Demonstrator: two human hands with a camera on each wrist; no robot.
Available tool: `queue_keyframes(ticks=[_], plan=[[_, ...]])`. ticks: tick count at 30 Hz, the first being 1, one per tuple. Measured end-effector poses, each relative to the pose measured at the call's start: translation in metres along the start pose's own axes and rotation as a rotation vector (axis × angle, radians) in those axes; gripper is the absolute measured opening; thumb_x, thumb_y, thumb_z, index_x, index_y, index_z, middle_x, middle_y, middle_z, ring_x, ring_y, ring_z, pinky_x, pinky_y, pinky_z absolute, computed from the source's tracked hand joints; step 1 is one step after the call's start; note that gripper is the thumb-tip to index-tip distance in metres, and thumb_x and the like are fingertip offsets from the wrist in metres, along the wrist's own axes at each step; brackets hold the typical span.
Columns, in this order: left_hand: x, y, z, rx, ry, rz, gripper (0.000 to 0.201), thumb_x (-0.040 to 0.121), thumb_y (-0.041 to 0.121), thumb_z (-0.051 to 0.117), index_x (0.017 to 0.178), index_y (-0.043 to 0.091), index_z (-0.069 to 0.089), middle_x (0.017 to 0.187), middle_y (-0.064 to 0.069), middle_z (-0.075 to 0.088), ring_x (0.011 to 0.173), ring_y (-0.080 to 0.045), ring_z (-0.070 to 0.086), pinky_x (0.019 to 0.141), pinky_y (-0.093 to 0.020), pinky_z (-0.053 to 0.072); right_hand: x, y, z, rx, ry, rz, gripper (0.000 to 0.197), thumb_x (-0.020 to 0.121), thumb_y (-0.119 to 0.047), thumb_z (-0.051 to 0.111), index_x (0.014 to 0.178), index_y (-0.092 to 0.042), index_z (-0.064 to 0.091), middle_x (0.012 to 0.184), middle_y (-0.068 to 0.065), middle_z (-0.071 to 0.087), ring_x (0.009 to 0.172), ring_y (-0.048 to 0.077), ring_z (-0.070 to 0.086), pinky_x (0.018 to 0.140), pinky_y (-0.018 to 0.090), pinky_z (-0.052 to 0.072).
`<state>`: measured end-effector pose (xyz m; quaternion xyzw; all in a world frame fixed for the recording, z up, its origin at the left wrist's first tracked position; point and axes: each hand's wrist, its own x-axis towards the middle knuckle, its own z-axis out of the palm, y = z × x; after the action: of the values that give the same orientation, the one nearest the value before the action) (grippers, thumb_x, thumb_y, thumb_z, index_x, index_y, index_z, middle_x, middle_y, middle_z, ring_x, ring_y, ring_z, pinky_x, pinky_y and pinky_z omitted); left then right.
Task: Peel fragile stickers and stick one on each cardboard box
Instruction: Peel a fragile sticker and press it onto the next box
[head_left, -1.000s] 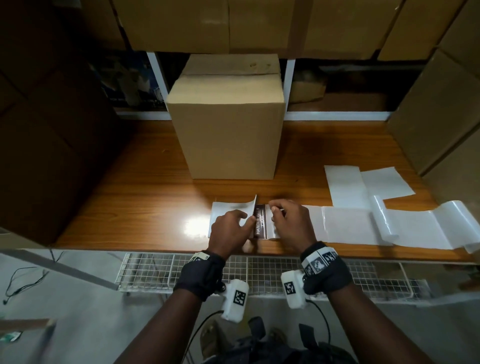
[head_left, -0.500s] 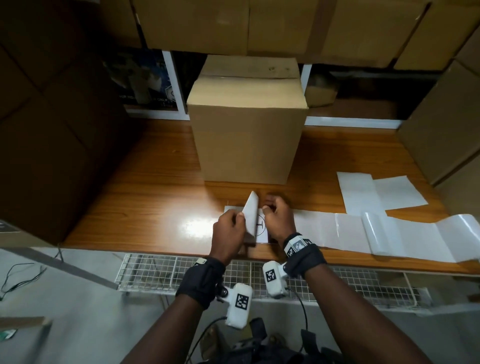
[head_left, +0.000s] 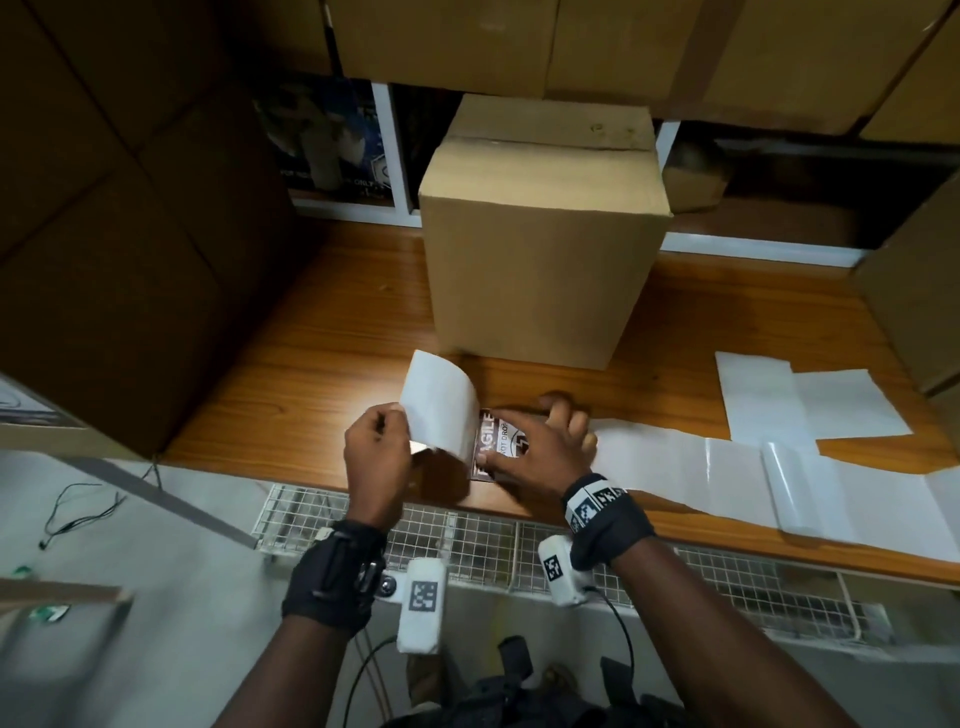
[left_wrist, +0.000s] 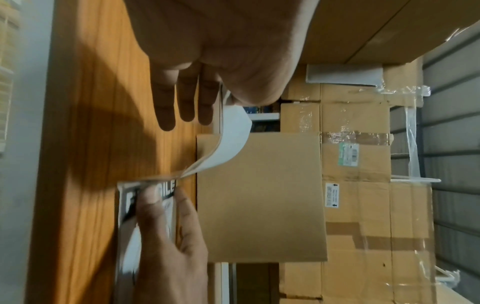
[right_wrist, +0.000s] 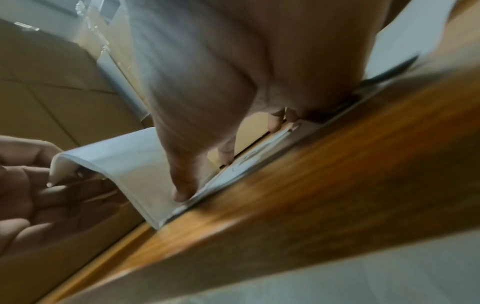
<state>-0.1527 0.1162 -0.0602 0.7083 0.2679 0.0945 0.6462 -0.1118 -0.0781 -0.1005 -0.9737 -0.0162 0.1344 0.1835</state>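
Fragile sticker (head_left: 498, 441) lies at lower centre of the head view, on the wooden table (head_left: 322, 332) just before a cardboard box (head_left: 540, 260). The right hand (head_left: 540, 441) presses it flat with spread fingertips; the left hand (head_left: 376, 447) pinches the white backing sheet (head_left: 439, 400), which curls up and away to its left. The sticker looks thin, light and limp, likely to fold onto itself, so it is best taken by a freed corner or edge, clear of the adhesive.
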Motion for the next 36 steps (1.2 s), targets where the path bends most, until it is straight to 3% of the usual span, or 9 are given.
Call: queue_keyframes(ticks=[3, 10, 13, 15, 19, 23, 28, 34, 36], plan=[[0.01, -0.006, -0.02, 0.065, 0.077, 0.032, 0.022, 0.102, 0.017, 0.05, 0.082, 0.017, 0.061, 0.092, -0.01, 0.068, 0.088, -0.032, 0.066, 0.073, -0.052, 0.062, 0.001, -0.002, 0.003, -0.103, 0.003, -0.007, 0.081, 0.069, -0.092, 0.053, 0.142, -0.062, 0.037, 0.149, 0.005, 0.023, 0.123, 0.033, 0.027, 0.101, 0.046, 0.028], [0.018, -0.021, -0.043, 0.414, 0.13, 0.069, 0.021, 0.102, 0.015, 0.054, 0.102, 0.002, 0.07, 0.095, -0.014, 0.072, 0.068, -0.015, 0.062, 0.056, -0.023, 0.046, -0.002, -0.004, 0.006, -0.158, 0.015, -0.032, 0.082, 0.072, -0.094, 0.043, 0.146, -0.059, 0.032, 0.15, 0.005, 0.021, 0.122, 0.033, 0.027, 0.099, 0.046, 0.028], [0.02, -0.024, -0.045, 0.633, 0.174, 0.176, 0.032, 0.101, 0.024, 0.055, 0.122, 0.003, 0.067, 0.116, -0.016, 0.069, 0.091, -0.027, 0.066, 0.079, -0.04, 0.055, -0.003, -0.004, 0.007, -0.166, 0.034, -0.032, 0.081, 0.073, -0.095, 0.038, 0.145, -0.06, 0.032, 0.149, 0.006, 0.022, 0.12, 0.032, 0.028, 0.098, 0.046, 0.028], [0.016, -0.02, -0.036, 0.736, 0.159, 0.282, 0.033, 0.1, 0.024, 0.058, 0.127, 0.005, 0.065, 0.129, -0.018, 0.062, 0.114, -0.032, 0.057, 0.097, -0.045, 0.048, -0.003, -0.004, 0.008, -0.165, 0.037, -0.036, 0.081, 0.073, -0.095, 0.038, 0.145, -0.059, 0.032, 0.148, 0.006, 0.022, 0.12, 0.032, 0.028, 0.098, 0.046, 0.028], [0.011, -0.013, 0.002, 0.832, -0.179, 0.489, 0.029, 0.101, 0.023, 0.058, 0.127, 0.014, 0.067, 0.132, -0.009, 0.062, 0.122, -0.024, 0.05, 0.103, -0.041, 0.039, -0.003, -0.004, 0.006, -0.134, 0.011, -0.039, 0.08, 0.074, -0.094, 0.04, 0.146, -0.06, 0.03, 0.149, 0.006, 0.021, 0.122, 0.033, 0.027, 0.101, 0.048, 0.027], [0.025, -0.02, 0.03, 0.866, -0.422, 0.509, 0.034, 0.102, 0.03, 0.055, 0.135, 0.031, 0.064, 0.136, -0.002, 0.058, 0.126, -0.023, 0.045, 0.1, -0.041, 0.035, -0.001, -0.004, -0.002, -0.003, -0.033, -0.024, 0.07, 0.082, -0.077, 0.056, 0.145, -0.06, 0.033, 0.152, 0.003, 0.018, 0.129, 0.034, 0.023, 0.109, 0.049, 0.022], [0.032, -0.041, 0.034, 0.948, -0.445, 0.483, 0.038, 0.099, 0.048, 0.058, 0.137, 0.046, 0.059, 0.139, 0.005, 0.048, 0.13, -0.02, 0.035, 0.104, -0.042, 0.026, 0.01, 0.015, -0.014, 0.281, -0.121, 0.05, 0.065, 0.092, -0.039, 0.064, 0.151, -0.041, 0.036, 0.16, 0.005, 0.018, 0.142, 0.035, 0.021, 0.119, 0.052, 0.023], [0.033, -0.045, 0.036, 0.986, -0.432, 0.514, 0.043, 0.097, 0.054, 0.058, 0.139, 0.048, 0.056, 0.14, 0.005, 0.043, 0.131, -0.019, 0.032, 0.108, -0.043, 0.024, 0.006, 0.046, -0.03, 0.841, -0.038, 0.077, 0.047, 0.102, -0.012, 0.056, 0.147, -0.021, 0.047, 0.138, 0.01, 0.056, 0.109, 0.017, 0.06, 0.09, 0.029, 0.053], [0.033, -0.046, 0.036, 0.965, -0.437, 0.515, 0.042, 0.097, 0.053, 0.058, 0.139, 0.049, 0.056, 0.137, 0.006, 0.043, 0.131, -0.019, 0.032, 0.107, -0.042, 0.024, 0.007, 0.049, -0.03, 0.883, 0.023, 0.117, 0.042, 0.102, -0.014, 0.057, 0.143, -0.02, 0.051, 0.138, 0.008, 0.057, 0.113, 0.02, 0.061, 0.095, 0.034, 0.053]])
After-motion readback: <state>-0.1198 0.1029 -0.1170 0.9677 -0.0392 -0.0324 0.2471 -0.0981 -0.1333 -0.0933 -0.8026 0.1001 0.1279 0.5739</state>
